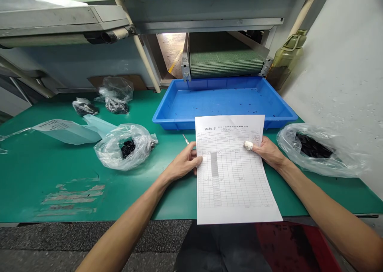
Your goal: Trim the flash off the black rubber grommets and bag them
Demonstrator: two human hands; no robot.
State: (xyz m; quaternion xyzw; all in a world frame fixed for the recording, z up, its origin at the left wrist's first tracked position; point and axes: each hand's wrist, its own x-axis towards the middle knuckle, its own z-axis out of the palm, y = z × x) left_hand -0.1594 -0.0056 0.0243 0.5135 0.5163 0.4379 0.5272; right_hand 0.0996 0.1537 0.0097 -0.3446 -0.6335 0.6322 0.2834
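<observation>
A white printed form (236, 188) with a table grid and some handwriting is held up over the front of the green table. My left hand (186, 161) grips its left edge, thumb in front and fingers behind. On the right edge, my right hand (265, 150) pinches the sheet; its thumb has a white wrapping at the tip. Just beyond my left fingers lies a thin white pen-like item (186, 139). Behind the paper's top edge sits a blue tray (218, 100) with small dark pieces scattered in it.
Open plastic bags with black parts stand left (103, 152) and right (344, 162) on the green table (128, 196). Two smaller bags lie at the back left, near a pale blue sheet (68, 134). A green conveyor (224, 62) ends above the tray; a bottle (284, 62) is beside it.
</observation>
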